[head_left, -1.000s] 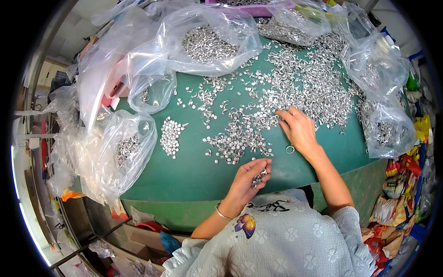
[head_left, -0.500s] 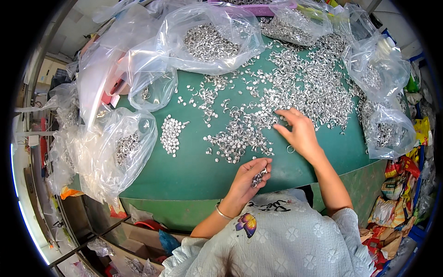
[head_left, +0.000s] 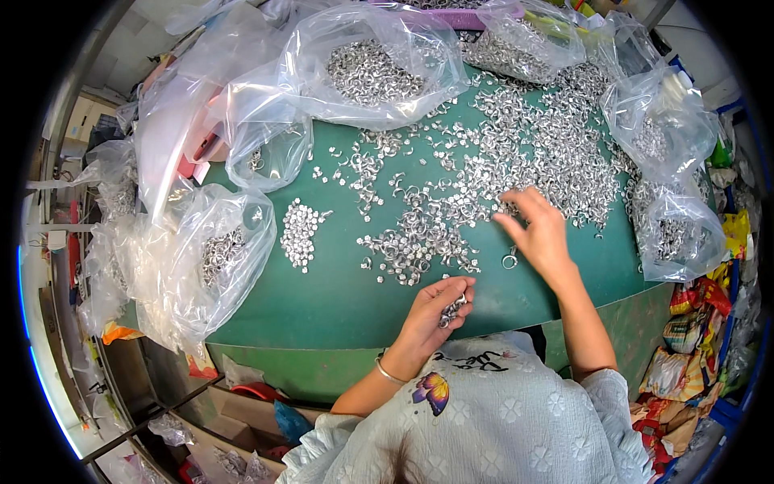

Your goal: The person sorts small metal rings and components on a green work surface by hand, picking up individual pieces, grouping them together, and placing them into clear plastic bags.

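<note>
My left hand (head_left: 427,315) is closed near the front edge of the green table (head_left: 322,306), holding a bunch of small silver rings (head_left: 452,311) in its curled fingers. Further forward and to the right, my right hand (head_left: 542,238) hovers with thumb and fingers apart, nothing visible between them. Its fingertips are at the lower edge of a big spread heap of silver rings (head_left: 548,161). One loose ring (head_left: 509,260) lies just left of that hand's wrist. A smaller pile of rings (head_left: 419,242) sits ahead of my left hand, and a compact cluster of silver pieces (head_left: 300,234) lies off to the left.
Clear plastic bags with silver pieces stand around the table: one at the back (head_left: 371,73), one at the left (head_left: 201,258), one at the right (head_left: 681,234). A purple basket (head_left: 451,18) stands at the far edge. Colourful packets (head_left: 685,347) crowd the floor on the right.
My right hand has shifted slightly right, its thumb and fingers still apart. My left hand stays in place with its rings.
</note>
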`<state>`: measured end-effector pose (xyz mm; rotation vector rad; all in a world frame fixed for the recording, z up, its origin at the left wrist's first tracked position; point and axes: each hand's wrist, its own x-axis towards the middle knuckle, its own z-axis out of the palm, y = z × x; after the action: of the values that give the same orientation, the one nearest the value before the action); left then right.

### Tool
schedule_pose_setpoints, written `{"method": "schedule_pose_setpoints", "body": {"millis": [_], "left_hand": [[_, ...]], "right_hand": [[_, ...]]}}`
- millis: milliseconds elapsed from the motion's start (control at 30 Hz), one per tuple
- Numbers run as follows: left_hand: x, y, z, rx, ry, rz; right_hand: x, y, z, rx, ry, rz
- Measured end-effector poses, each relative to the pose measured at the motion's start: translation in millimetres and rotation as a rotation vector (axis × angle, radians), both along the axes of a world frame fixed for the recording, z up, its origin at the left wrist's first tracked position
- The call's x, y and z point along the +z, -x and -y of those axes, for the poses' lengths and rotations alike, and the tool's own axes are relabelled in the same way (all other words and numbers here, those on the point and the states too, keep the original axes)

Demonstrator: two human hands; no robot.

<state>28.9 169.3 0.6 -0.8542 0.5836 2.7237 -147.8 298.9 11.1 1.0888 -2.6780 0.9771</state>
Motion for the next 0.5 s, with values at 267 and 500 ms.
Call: {"method": "schedule_pose_setpoints", "body": {"millis": [267, 500], "left_hand": [[-1, -1, 0, -0.002, -0.018, -0.017], [1, 2, 0, -0.005, -0.030, -0.022]], "right_hand": [[-7, -6, 15, 0.030, -0.029, 0.073], [-9, 10, -7, -0.058, 0.333, 0.623]]}}
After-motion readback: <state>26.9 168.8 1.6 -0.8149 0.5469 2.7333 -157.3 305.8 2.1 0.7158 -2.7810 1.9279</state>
